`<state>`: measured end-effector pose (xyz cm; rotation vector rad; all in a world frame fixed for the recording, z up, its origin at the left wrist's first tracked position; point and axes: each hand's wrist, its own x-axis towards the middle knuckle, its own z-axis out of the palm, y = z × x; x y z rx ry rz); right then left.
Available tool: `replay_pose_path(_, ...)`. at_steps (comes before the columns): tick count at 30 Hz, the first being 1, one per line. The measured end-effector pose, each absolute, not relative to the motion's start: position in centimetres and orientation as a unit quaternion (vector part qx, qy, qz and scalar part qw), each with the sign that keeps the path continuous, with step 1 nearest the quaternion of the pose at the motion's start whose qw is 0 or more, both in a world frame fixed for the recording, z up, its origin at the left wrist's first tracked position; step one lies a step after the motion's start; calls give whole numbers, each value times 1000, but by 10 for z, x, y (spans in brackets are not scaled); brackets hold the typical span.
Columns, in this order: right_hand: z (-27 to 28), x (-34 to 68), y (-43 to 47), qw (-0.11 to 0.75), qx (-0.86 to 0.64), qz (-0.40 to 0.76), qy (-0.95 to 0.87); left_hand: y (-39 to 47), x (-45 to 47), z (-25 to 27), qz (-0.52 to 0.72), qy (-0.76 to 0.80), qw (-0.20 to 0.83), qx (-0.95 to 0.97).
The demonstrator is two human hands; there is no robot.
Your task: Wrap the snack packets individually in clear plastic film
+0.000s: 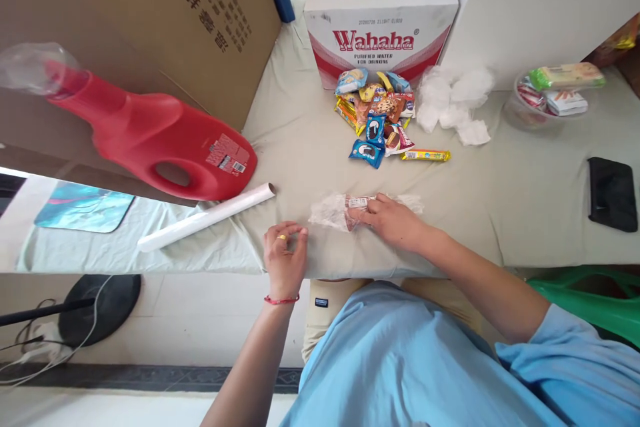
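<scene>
A small brown and white snack packet (361, 202) lies near the table's front edge, wrapped in clear plastic film (328, 211) that bunches out at both ends. My right hand (397, 220) is closed over the right part of the packet, fingers on top. To the left of the film, my left hand (286, 247) is just above the cloth with its fingers curled and the thumb close to the index finger. Whether anything thin is pinched there cannot be made out.
A white film roll (207, 217) lies at left beside a red jug (170, 140) and a large cardboard box (210, 33). Behind are several wrapped snacks (383, 107), white wrapped bundles (453, 103), a Wahaha carton (380, 33), a plastic tub (533, 113) and a black phone (613, 193).
</scene>
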<state>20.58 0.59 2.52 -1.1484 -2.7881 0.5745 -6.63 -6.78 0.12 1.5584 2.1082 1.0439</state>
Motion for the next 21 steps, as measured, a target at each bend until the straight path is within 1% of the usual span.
replay_pose_path(4,32,202,-2,-12,-357,129,-925,-56,-66,8,397,772,273,414)
replay_pose_path(6,35,200,-5,-27,-346,114,-931,-38,-56,14,407,765,304,396)
replay_pose_path(9,37,198,-7,-34,-346,106,-932,-7,-35,23,363,762,299,444)
replay_pose_path(13,40,198,-5,-40,-359,117,-925,8,-19,23,216,743,277,570)
replay_pose_path(15,40,199,-3,-39,-361,139,-921,2,-23,20,170,736,261,601)
replay_pose_path(18,42,201,1,-33,-364,180,-913,-15,-37,21,185,752,240,586)
replay_pose_path(19,43,201,2,-33,-366,190,-910,-21,-40,25,205,755,247,572)
replay_pose_path(21,46,200,3,-36,-370,200,-907,-32,-44,34,254,754,300,525)
